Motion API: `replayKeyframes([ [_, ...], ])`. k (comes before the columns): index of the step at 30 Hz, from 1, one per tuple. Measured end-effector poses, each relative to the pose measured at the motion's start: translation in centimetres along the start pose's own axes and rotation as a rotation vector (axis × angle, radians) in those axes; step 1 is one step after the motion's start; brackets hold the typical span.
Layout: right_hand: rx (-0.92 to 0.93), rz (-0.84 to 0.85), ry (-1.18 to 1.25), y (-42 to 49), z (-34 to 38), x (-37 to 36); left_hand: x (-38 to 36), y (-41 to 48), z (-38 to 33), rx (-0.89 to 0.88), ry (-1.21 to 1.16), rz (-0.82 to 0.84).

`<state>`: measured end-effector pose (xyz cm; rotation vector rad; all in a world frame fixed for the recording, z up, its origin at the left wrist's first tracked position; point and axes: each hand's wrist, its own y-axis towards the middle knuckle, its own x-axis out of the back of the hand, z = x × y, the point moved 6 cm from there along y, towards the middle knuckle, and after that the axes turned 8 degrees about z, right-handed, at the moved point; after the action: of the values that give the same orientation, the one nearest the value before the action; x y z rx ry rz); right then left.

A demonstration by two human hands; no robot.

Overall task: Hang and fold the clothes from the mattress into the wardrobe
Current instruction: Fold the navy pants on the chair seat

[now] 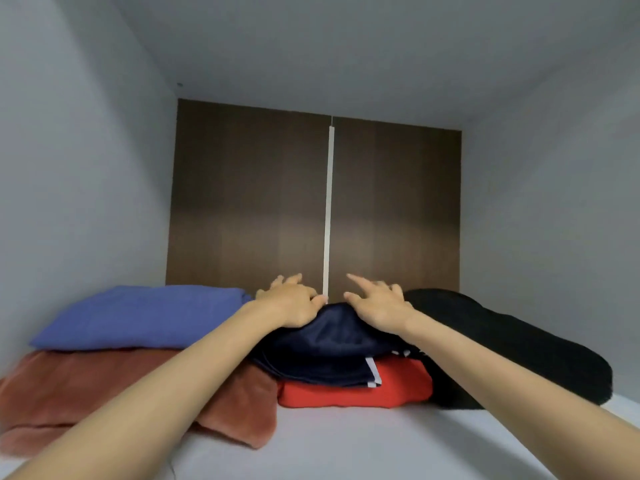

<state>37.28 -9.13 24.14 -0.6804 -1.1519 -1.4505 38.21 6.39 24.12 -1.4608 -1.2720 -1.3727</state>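
Inside a wardrobe compartment, a folded navy garment (325, 348) with white stripes lies on top of a folded red garment (363, 389) on the white shelf (346, 445). My left hand (291, 303) rests on the navy garment's far left top, fingers spread and relaxed. On its far right top lies my right hand (377, 306), fingers straight and pointing to the back. Both forearms reach in from the front.
A folded blue cloth (145, 317) sits on a rust-coloured folded cloth (104, 393) at the left. A black folded garment (502, 341) lies at the right. The brown back panel (242, 202) and grey side walls close the compartment in.
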Motion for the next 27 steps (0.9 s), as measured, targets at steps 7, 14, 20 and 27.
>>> replayKeyframes([
  [7, 0.150, -0.027, -0.178, -1.8, -0.8, -5.2, -2.9, -1.0, -0.4, -0.087, 0.028, -0.187],
  [14, 0.197, -0.049, -0.004, -5.5, -0.3, -3.3, -1.9, -4.5, -1.0, -0.096, -0.005, -0.330],
  [20, 0.320, -0.272, 0.057, -12.6, -1.6, 2.4, 0.5, -11.2, -4.7, -0.220, -0.063, -0.510],
  [27, 0.317, -0.339, 0.216, -22.7, -5.3, 5.6, -0.4, -21.9, -10.6, -0.297, -0.190, -0.665],
])
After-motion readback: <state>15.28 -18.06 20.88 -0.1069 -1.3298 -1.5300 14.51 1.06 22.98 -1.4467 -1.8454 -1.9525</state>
